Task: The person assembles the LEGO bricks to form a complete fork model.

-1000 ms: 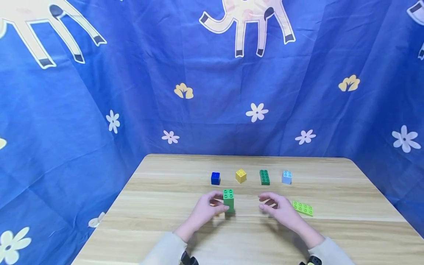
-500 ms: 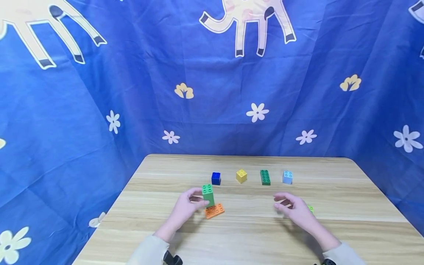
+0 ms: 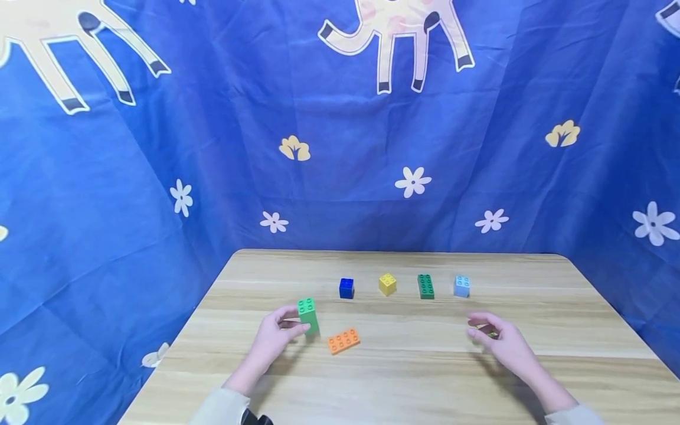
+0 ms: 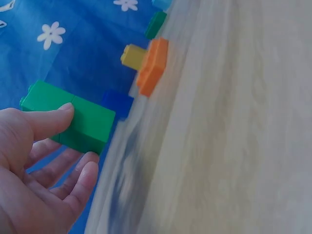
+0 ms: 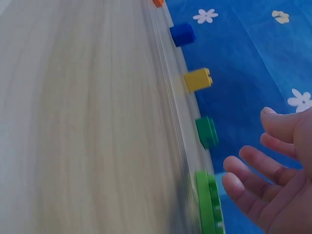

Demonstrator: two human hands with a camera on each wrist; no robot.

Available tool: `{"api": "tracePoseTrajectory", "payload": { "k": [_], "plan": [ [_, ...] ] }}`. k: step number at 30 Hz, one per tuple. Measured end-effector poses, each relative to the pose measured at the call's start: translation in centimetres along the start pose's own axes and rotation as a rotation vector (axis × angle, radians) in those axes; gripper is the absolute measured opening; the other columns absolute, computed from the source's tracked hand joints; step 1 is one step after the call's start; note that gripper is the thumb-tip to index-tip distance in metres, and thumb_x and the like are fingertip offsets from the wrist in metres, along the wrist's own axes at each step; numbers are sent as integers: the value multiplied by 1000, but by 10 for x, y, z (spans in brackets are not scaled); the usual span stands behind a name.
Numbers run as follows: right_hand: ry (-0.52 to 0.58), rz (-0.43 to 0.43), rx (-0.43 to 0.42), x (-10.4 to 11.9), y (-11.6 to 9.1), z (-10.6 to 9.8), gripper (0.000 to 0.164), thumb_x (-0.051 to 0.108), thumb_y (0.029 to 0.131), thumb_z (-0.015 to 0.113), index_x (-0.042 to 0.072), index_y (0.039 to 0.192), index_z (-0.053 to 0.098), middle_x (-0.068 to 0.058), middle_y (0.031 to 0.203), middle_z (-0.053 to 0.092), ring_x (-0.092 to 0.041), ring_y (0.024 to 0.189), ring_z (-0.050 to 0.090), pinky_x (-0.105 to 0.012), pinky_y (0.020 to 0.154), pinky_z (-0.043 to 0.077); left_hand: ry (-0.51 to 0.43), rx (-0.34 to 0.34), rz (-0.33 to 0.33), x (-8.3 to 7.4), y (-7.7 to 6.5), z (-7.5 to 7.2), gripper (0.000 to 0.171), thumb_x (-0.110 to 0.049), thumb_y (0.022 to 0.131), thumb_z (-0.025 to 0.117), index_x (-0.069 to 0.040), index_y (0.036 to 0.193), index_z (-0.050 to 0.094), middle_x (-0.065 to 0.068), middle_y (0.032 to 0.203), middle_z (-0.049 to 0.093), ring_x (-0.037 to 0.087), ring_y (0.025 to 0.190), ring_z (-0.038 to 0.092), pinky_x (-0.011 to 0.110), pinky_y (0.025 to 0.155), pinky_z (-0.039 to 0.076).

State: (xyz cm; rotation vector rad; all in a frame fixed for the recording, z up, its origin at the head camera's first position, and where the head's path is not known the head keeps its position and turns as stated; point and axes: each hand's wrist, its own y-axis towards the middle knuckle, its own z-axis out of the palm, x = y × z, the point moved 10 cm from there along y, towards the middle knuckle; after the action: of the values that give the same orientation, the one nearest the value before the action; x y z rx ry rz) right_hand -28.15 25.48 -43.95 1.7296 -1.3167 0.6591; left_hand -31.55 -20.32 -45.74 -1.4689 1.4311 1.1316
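My left hand pinches a stack of two green toy bricks between thumb and fingers, upright over the left of the table. In the left wrist view a seam runs across the green stack, and its studs face away from the table. To the right of that hand an orange brick lies flat. My right hand hovers at the right with loosely bent fingers and holds nothing. It mostly covers a lime brick in the head view; the right wrist view shows this lime brick on the table beside the fingertips.
Along the back of the wooden table stand a dark blue brick, a yellow brick, a dark green brick and a light blue brick. A blue patterned cloth hangs behind and at the sides.
My left hand has carried the green stack leftward, away from above the orange brick, which now shows fully. My right hand has moved right, over the lime brick.
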Motion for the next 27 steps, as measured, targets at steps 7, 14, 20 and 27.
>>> {"api": "tracePoseTrajectory", "payload": {
  "k": [7,14,20,27],
  "plan": [
    [-109,50,-55,-15,-7,-27,32,18,86,67,2,113,61,-13,100,66,-4,76,59,-24,62,51,70,-34,3,3,2,-18,45,-14,74,77,-4,115,61,11,106,64,25,92,61,28,71,52],
    [-140,72,-74,-22,-12,-45,32,17,88,65,0,114,59,-16,102,65,-2,77,58,-23,63,51,76,-70,-11,12,3,-36,48,-16,75,77,-2,118,58,15,110,62,26,95,61,26,72,52],
    [-155,62,-92,-28,-18,-54,32,15,87,65,-1,114,59,-17,100,65,-2,75,57,-22,64,49,100,-98,-24,15,0,-47,49,-17,76,77,-1,118,58,16,112,61,25,95,61,24,74,50],
    [-154,103,-74,-40,-19,-57,36,18,87,66,-2,116,58,-18,102,64,-1,77,57,-22,64,50,93,-107,-18,18,-1,-54,49,-17,77,77,1,117,57,19,112,61,25,94,62,24,71,52]
  ]
}}
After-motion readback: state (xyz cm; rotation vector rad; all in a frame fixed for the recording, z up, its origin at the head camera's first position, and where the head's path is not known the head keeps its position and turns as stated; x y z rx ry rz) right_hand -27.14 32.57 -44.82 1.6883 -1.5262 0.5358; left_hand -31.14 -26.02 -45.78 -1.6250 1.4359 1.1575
